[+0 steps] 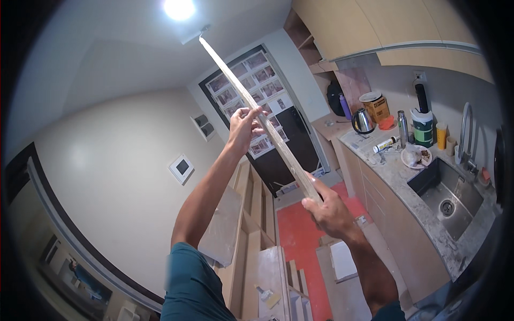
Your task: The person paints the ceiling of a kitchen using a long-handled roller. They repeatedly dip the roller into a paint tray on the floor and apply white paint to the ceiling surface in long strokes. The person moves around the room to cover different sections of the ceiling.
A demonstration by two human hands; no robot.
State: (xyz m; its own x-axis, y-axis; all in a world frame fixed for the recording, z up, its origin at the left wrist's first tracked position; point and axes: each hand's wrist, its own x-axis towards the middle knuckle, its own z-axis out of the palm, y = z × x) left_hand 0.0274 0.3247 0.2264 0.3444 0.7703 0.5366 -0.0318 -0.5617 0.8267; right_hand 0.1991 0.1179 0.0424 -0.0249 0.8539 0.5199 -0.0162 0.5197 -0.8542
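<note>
A long pale wooden stick slants up and away from me toward the ceiling. My right hand is wrapped round its lower end, the thumb lying along it. Farther up, my left hand grips the same stick between thumb and fingers, with some fingers hidden behind it. The stick's far tip appears beside a small ceiling fitting; whether they touch I cannot tell. A bright round ceiling lamp shines to the left of that tip.
On the right, a stone counter carries a kettle, bottles, tubs and a plate, beside a steel sink. Wall cabinets hang above. Low wooden shelving stands below my left arm. A dark door with pinned sheets stands ahead.
</note>
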